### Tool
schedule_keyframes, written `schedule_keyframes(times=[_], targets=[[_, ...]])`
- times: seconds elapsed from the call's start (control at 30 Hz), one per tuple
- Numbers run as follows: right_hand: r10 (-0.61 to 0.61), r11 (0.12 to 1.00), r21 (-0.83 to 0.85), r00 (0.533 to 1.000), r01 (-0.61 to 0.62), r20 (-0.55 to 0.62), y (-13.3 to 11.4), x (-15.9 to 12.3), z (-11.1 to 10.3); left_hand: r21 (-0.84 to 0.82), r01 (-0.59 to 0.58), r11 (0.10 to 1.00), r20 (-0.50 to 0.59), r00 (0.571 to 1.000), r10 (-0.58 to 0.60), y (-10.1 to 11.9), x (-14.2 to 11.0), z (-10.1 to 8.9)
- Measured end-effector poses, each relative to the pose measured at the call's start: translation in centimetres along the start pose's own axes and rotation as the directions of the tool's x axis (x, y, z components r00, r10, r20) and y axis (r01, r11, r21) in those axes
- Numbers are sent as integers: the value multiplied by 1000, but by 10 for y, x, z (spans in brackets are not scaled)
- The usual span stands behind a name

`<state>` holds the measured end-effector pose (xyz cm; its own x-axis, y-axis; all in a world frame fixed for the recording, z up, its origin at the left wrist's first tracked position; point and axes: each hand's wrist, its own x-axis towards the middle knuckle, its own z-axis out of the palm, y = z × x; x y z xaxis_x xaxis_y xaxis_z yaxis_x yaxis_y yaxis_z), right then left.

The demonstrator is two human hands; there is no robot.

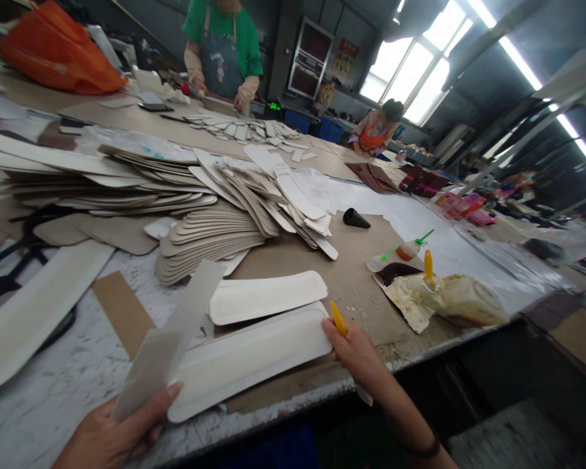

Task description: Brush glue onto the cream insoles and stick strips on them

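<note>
My left hand point(122, 423) is closed round the lower end of a thin, pale grey, half-see-through strip point(163, 355). Its thumb tip is at the left end of a long white panel point(249, 361) with rounded corners, lying near the table's front edge. My right hand point(354, 348) grips a tool with a yellow handle point(338, 319), and its fingertips are at the panel's right end. A pale flat end, perhaps of the same tool, shows below that hand. Just behind lies a second white panel point(268, 296).
Stacks of cut panels point(215, 231) spread behind. To the right lie a glue-smeared bag point(469, 299) with a yellow-handled tool point(428, 267), a small bottle point(410, 249) and a black cone point(355, 218). A brown strip point(122, 312) is at left. Co-workers point(224, 52) stand across the table.
</note>
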<state>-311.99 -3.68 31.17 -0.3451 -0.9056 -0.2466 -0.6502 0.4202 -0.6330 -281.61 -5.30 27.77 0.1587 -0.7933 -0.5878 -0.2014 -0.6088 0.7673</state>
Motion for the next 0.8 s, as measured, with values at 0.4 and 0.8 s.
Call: schedule_keyframes(times=[0.4,0.8], targets=[[85,904,411,991,-121,105,3,-16,1,-321,-28,947,274,954,121,3,-7,-18],[72,643,732,969,-226,236,0,0,4,-394,78,916,257,966,28,28,6,-6]])
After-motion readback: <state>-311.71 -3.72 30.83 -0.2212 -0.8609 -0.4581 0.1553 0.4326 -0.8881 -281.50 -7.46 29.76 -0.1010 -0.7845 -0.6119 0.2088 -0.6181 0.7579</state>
